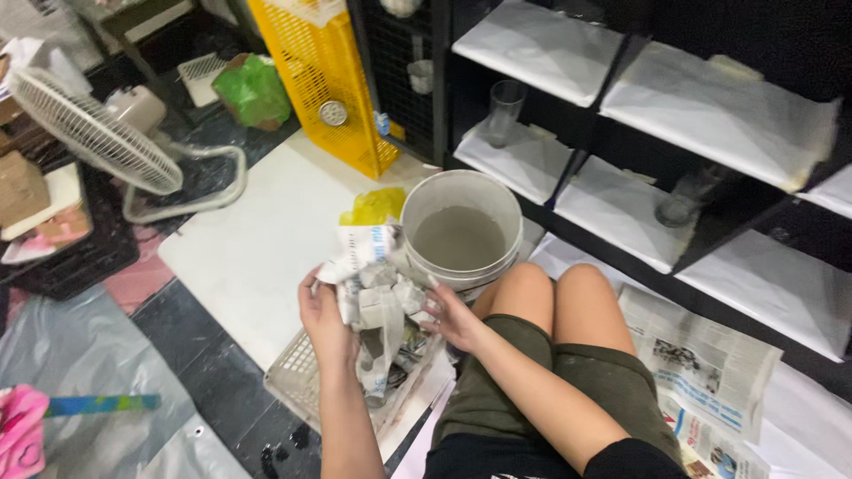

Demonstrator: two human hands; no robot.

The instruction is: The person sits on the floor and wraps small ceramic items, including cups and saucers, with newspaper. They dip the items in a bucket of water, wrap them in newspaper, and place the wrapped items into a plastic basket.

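Two hands, left hand [321, 318], right hand [453, 319], clamped on crumpled newspaper [377, 297], grey-filled bucket [461, 226] beside

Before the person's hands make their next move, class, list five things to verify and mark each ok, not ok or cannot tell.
1. Both hands on the crumpled newspaper wad: left hand and right hand grip it. Ok.
2. Wad is over the mesh basket: ok.
3. White bucket stands upright with grey liquid in it: ok.
4. Knees touch the bucket: cannot tell.
5. Something is wrapped inside the wad: cannot tell.
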